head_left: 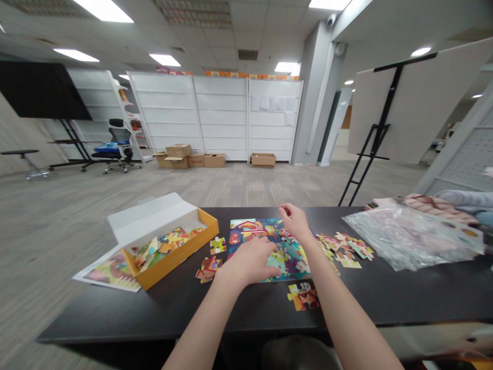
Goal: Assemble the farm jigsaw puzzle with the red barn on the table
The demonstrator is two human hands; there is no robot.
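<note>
A colourful jigsaw puzzle (290, 254) with a red barn lies in the middle of the black table. My left hand (250, 258) rests over its left part, fingers stretched and thumb apart, holding nothing that I can see. Above the puzzle's far right part is my right hand (296, 222), fingers curled in; whatever may be between them is hidden. Loose puzzle pieces (348, 249) lie scattered to the right. More pieces (210, 268) are left of the puzzle, and a few joined pieces (303, 297) lie in front of it.
On the left stands a yellow box (179, 261) holding puzzle pieces, its white lid flap (150, 218) raised. A printed picture sheet (111, 270) lies partly under it. Clear plastic bags (408, 236) and folded cloth (442, 208) occupy the table's right side.
</note>
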